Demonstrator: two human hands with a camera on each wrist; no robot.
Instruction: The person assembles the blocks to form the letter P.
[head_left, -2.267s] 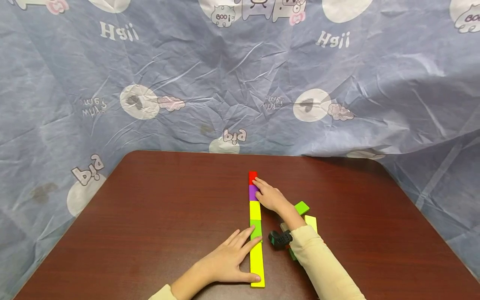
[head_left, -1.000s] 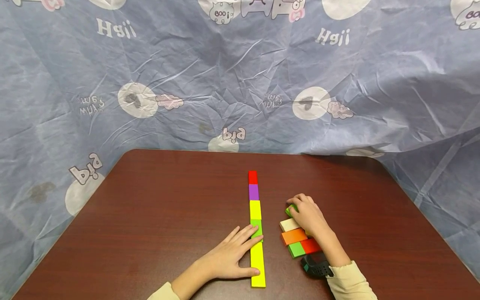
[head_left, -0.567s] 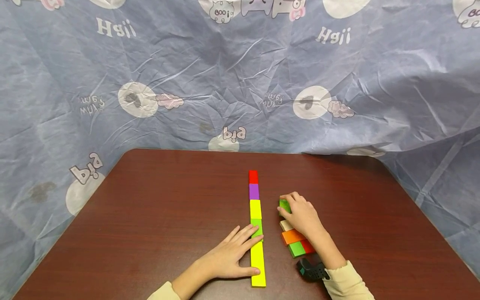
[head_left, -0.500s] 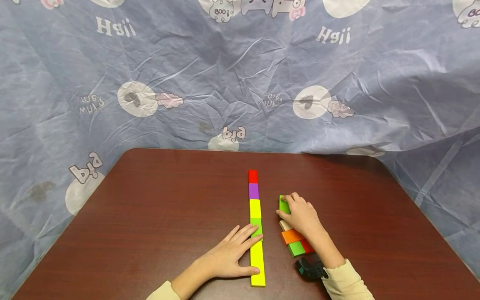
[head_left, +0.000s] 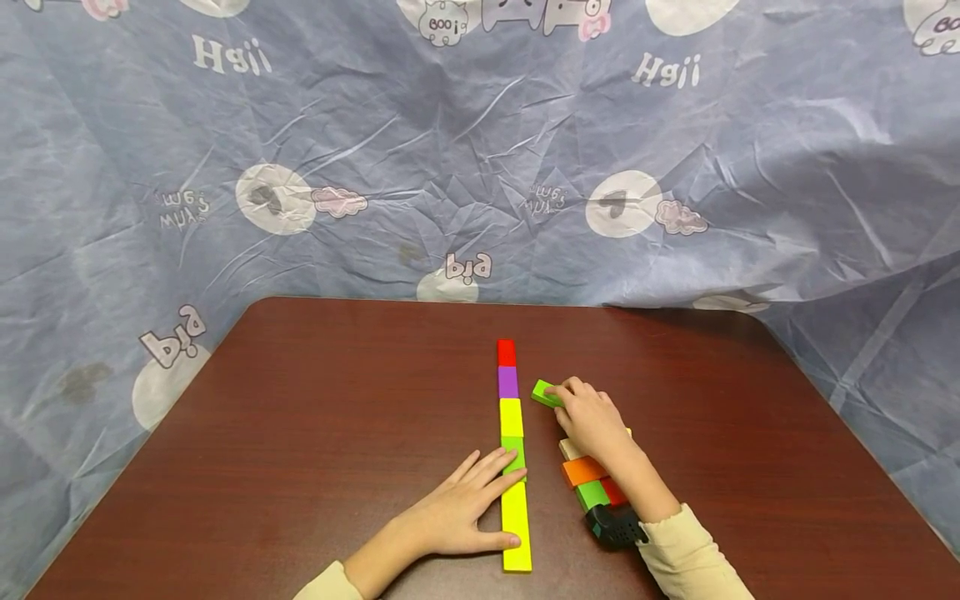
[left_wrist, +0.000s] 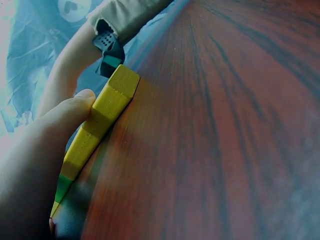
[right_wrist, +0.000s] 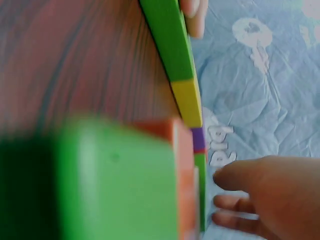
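A row of coloured blocks runs away from me in the head view: red point(head_left: 506, 352), purple point(head_left: 507, 382), yellow point(head_left: 511, 417), green point(head_left: 512, 447), then yellow point(head_left: 515, 510) at the near end. My left hand point(head_left: 448, 517) lies along its left side, fingers spread on the green and near yellow blocks. In the left wrist view its thumb touches the side of the yellow stretch point(left_wrist: 102, 107). Right of the row's far half, my right hand point(head_left: 594, 423) grips a loose green block point(head_left: 540, 392) with finger and thumb. That block lies slanted, apart from the row.
Under my right forearm sits a group of blocks: cream point(head_left: 569, 450), orange point(head_left: 582, 472), green point(head_left: 592, 495) and red point(head_left: 612, 491), partly hidden. A black wrist device point(head_left: 615, 527) hangs by the right sleeve. A printed cloth point(head_left: 420, 167) stands behind the brown table point(head_left: 337, 400).
My right hand has gone from the row to the group of blocks, taken hold of the green block, and brought it left and away from me, turning it. The left hand stays in place.
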